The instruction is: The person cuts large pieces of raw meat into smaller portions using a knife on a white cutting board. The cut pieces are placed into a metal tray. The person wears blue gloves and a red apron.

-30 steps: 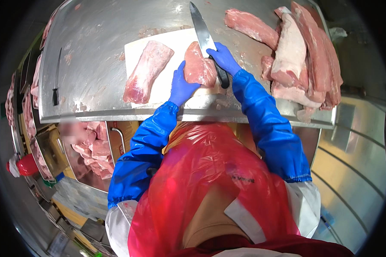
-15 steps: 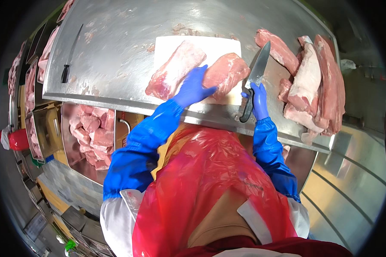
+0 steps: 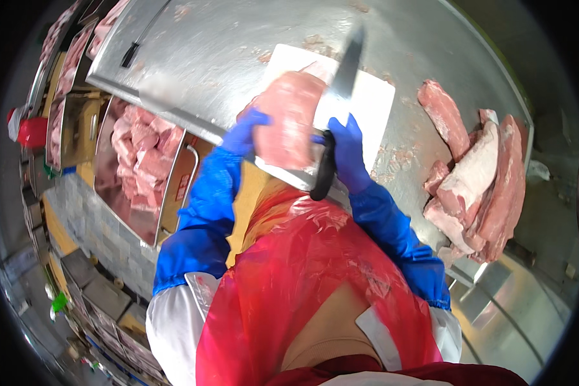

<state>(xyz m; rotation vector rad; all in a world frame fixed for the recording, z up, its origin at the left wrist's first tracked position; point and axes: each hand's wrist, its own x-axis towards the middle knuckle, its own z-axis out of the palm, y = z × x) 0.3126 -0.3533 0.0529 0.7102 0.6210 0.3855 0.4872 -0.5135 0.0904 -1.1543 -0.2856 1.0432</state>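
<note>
Your left hand [image 3: 248, 128] grips the pork slab [image 3: 288, 119] at frame centre, its long axis upright, while your right hand [image 3: 347, 151], just right, clasps the knife [image 3: 338, 103].

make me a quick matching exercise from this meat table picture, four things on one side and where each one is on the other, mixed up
Things:
1. knife
2. slab of meat
3. pile of meat cuts
4. tub of meat pieces

Places:
A. below the table edge, on the person's left
B. in the right hand, blade over the white cutting board
C. on the steel table, at the person's right
D. held by the left hand at the near edge of the board

Pairs: 1-B, 2-D, 3-C, 4-A
</note>
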